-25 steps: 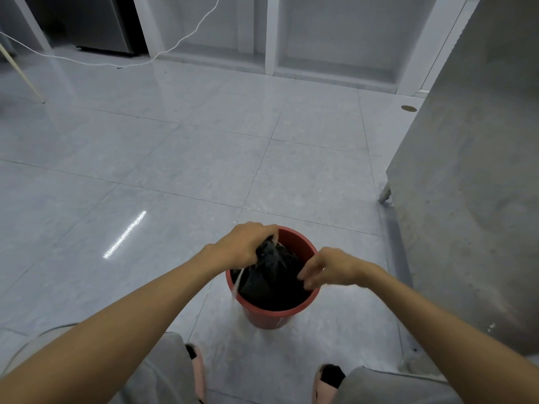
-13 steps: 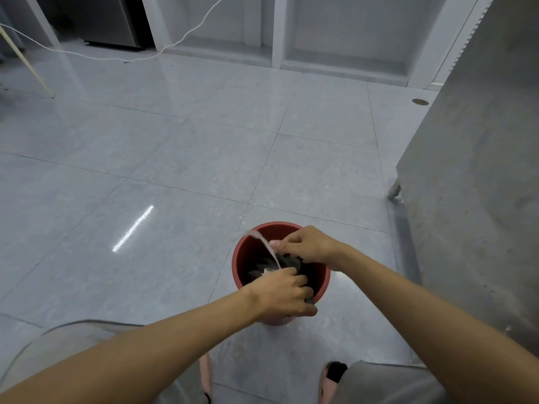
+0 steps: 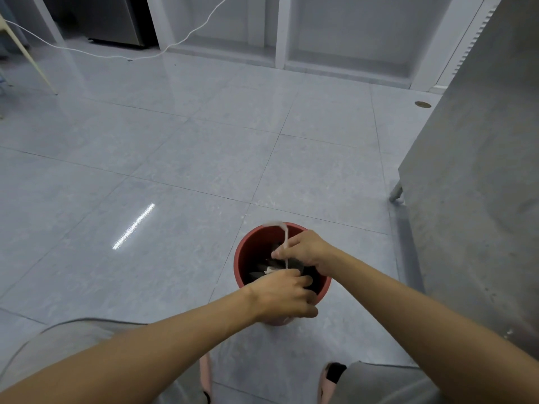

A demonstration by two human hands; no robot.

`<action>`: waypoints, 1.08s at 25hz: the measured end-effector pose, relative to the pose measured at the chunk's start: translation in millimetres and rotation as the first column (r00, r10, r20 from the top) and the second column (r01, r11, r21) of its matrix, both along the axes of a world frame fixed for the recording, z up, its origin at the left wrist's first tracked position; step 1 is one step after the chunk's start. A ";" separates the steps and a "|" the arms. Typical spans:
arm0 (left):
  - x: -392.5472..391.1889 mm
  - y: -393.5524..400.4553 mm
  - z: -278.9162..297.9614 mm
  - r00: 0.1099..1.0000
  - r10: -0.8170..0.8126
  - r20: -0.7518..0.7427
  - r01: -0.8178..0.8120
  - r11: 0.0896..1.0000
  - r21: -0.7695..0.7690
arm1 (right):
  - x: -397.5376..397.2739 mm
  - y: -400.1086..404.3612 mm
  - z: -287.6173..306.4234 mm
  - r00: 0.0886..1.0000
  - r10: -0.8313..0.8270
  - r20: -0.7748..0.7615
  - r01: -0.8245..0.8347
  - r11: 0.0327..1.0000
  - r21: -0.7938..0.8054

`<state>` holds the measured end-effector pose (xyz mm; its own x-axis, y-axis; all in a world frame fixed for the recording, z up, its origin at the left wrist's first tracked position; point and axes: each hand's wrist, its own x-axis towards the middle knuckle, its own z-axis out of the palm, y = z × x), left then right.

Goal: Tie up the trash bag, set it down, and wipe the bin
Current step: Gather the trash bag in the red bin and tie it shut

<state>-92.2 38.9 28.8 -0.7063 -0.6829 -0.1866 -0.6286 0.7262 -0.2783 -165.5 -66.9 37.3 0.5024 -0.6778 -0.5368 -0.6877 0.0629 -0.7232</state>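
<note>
Red bin (image 3: 248, 258) on the grey tiled floor (image 3: 175, 158), near and right of centre, close beside a tall grey cabinet (image 3: 478, 176) on the right. Black trash bag (image 3: 264, 272) inside the bin, bunched up near the middle of the opening, only partly seen between the hands. Left hand (image 3: 281, 295) over the near rim, grip clenched around the gathered black plastic. Right hand (image 3: 306, 247) over the far side of the opening, grip pinched on a thin white drawstring (image 3: 285, 237), which loops up over the far rim and runs down to the bag's neck. Hands close together, almost touching, both above the bin's mouth. Both bare forearms reaching in from the near edge. Pink slippers (image 3: 205, 374) and grey trouser legs at the very bottom. White cable (image 3: 186, 39) trailing across the far floor toward a dark appliance (image 3: 105, 18) at the far left. Bright strip of reflected light (image 3: 134, 225) on the tiles to the left of the bin.
</note>
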 end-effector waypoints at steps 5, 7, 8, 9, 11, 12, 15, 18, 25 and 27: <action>48.0 -14.0 19.7 0.363 0.556 -0.748 -0.463 0.804 0.373 | -33.1 -28.1 3.4 0.879 -0.412 0.242 0.316 0.881 0.352; 63.4 -27.1 20.3 -0.233 0.732 -0.640 -0.477 0.488 0.731 | -46.9 -29.5 5.8 0.902 -0.215 0.374 0.158 0.971 0.178; 67.2 -33.3 18.0 -0.480 0.732 -0.484 -0.328 0.362 0.873 | -51.2 -27.5 8.5 0.917 -0.031 0.397 0.044 0.999 -0.022; 69.6 -37.8 14.6 -0.640 0.698 -0.321 -0.165 0.283 0.945 | -52.8 -25.3 11.3 0.921 0.176 0.348 -0.078 0.957 -0.278; 73.0 -42.6 6.0 -0.761 0.634 -0.139 -0.025 0.184 0.983 | -47.9 -20.4 12.5 0.853 0.512 0.100 -0.304 0.643 -0.703; 75.1 -43.9 0.5 -0.773 0.622 -0.122 -0.037 0.148 0.988 | -43.8 -15.8 12.2 0.804 0.595 0.014 -0.363 0.509 -0.780; 77.2 -45.9 -10.0 -0.773 0.613 -0.163 -0.159 0.062 0.985 | -37.4 -3.9 9.8 0.814 0.562 0.147 -0.331 0.656 -0.678; 66.3 -42.5 -5.6 -0.796 0.601 -0.069 -0.041 0.060 0.997 | -34.5 -8.1 3.4 0.897 0.396 0.195 -0.232 0.800 -0.554; 64.0 -38.0 9.5 -0.760 0.615 0.210 0.294 0.037 0.955 | -21.4 -8.1 1.2 0.943 0.328 0.053 -0.234 0.770 -0.593; 62.5 -35.9 14.4 -0.675 0.711 0.198 0.260 -0.022 0.965 | -20.3 -7.1 0.5 0.954 0.299 -0.029 -0.238 0.694 -0.680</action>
<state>-29.7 3.1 43.2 0.1702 -0.6183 -0.7673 0.4214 -0.6582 0.6238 -185.8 -74.0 37.8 0.7391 -0.6715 0.0527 -0.5382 -0.6358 -0.5533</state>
